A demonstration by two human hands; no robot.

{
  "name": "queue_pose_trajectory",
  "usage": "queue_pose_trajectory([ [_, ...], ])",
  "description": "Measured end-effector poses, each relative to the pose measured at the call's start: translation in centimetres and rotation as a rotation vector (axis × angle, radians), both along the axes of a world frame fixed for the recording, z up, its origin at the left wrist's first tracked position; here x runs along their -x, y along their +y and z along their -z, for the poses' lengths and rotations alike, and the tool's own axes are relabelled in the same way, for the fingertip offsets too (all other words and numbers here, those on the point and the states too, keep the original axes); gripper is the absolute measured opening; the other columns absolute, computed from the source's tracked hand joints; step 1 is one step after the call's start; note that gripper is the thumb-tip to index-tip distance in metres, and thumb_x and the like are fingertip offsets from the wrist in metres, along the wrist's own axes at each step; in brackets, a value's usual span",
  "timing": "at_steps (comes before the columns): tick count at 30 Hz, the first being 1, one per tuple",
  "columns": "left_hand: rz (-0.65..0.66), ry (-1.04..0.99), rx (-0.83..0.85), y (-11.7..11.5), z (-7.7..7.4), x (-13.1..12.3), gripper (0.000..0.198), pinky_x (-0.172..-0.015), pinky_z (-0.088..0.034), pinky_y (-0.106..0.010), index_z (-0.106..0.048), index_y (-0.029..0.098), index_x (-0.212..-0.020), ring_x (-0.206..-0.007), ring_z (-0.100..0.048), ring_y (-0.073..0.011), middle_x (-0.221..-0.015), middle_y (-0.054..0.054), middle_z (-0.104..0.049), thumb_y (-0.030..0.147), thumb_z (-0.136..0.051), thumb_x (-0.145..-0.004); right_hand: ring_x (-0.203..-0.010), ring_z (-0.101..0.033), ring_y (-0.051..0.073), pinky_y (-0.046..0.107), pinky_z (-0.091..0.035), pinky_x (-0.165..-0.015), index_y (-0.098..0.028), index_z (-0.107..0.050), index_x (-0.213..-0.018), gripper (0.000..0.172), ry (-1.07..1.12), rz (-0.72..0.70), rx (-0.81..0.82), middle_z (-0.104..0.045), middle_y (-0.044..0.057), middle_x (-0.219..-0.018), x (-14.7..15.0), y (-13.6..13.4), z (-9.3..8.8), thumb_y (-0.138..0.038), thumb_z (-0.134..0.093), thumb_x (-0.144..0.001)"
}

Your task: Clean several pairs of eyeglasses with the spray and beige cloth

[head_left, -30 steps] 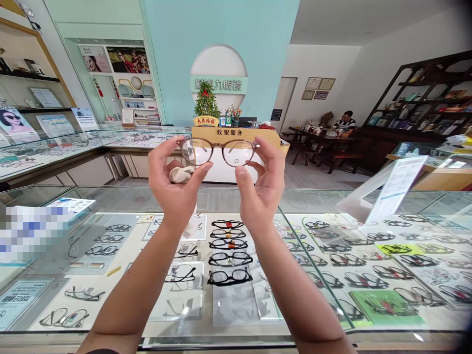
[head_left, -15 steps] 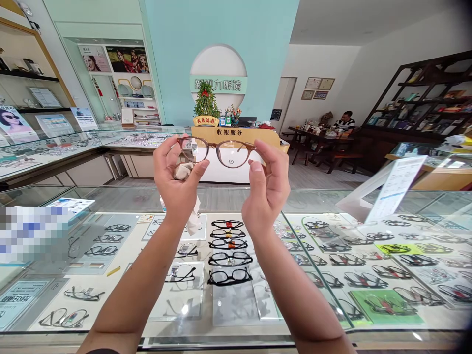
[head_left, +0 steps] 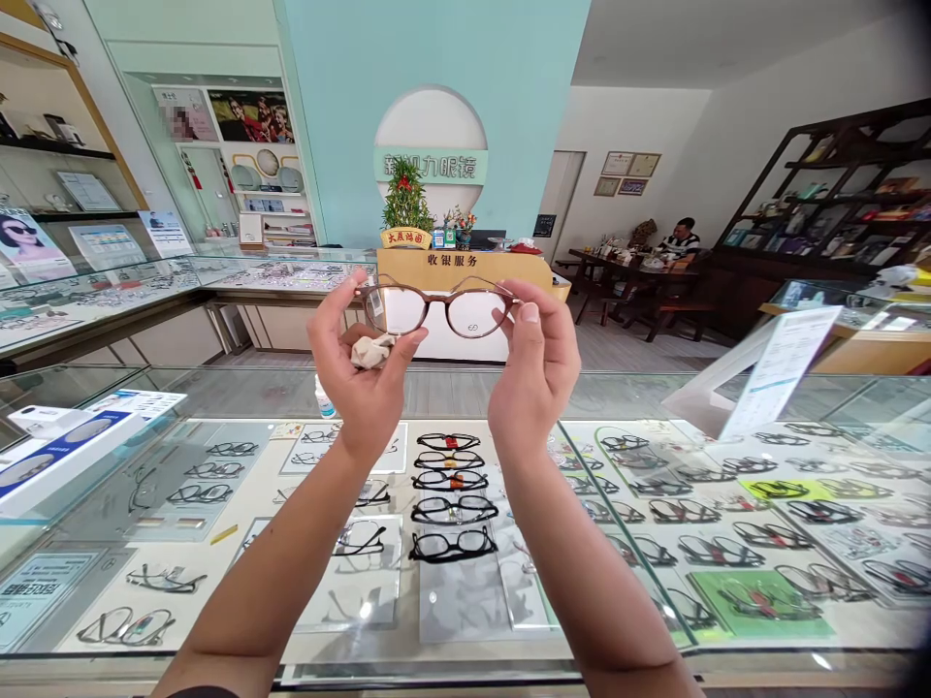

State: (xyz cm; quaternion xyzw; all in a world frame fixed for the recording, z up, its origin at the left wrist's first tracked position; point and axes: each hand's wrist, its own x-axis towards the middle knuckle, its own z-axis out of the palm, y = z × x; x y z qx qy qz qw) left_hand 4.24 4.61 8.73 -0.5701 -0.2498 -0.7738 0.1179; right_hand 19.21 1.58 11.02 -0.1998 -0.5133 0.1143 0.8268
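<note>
I hold a pair of brown round-rimmed glasses up in front of me with both hands, above the glass display counter. My left hand pinches the left rim between thumb and fingers and also keeps a crumpled beige cleaning cloth in its palm. My right hand pinches the right end of the frame at the hinge. The temples are unfolded and point away from me.
Under the glass lie several rows of black glasses frames and more to the right. A small spray bottle stands on the counter. A leaflet stand is at right, a blue-and-white box at left. A person sits at a far table.
Both hands with the glasses have drifted a little to the right and lower. The cloth is now bunched up in my left palm instead of hanging down.
</note>
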Motion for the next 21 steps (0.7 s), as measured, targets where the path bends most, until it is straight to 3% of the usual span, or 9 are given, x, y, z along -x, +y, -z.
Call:
queue_pose_trajectory([
  [10,-0.073,-0.024,-0.027,-0.6,0.2,-0.7,0.077,-0.095,-0.067,-0.041,-0.055,0.030,-0.156,-0.150,-0.065,-0.0343,-0.155,-0.016,-0.064,0.066,-0.087,-0.096,-0.113,-0.077,0.019,0.037,-0.063,-0.098,-0.028,-0.079,-0.112,0.027,0.093,-0.098,0.115,-0.081,0.005,-0.119,-0.2,0.6,-0.2,-0.051,-0.064,-0.111],
  [17,0.121,0.031,-0.058,-0.4,-0.1,-0.2,0.082,-0.102,-0.065,-0.043,-0.051,0.033,-0.160,-0.158,-0.060,-0.0365,-0.163,-0.017,-0.061,0.071,-0.084,-0.096,-0.113,-0.076,0.021,0.038,-0.062,-0.094,-0.029,-0.079,-0.113,0.023,0.039,0.010,0.008,-0.078,0.005,-0.117,-0.3,-0.4,-0.4,-0.046,-0.065,-0.111],
  [21,0.136,0.031,-0.078,-0.2,-0.2,-0.3,0.082,-0.101,-0.066,-0.043,-0.049,0.034,-0.161,-0.161,-0.058,-0.0384,-0.165,-0.017,-0.059,0.073,-0.083,-0.096,-0.113,-0.076,0.022,0.041,-0.062,-0.096,-0.028,-0.079,-0.113,0.023,0.023,0.011,-0.022,-0.077,0.007,-0.117,-0.4,-0.7,-0.5,-0.046,-0.066,-0.111],
])
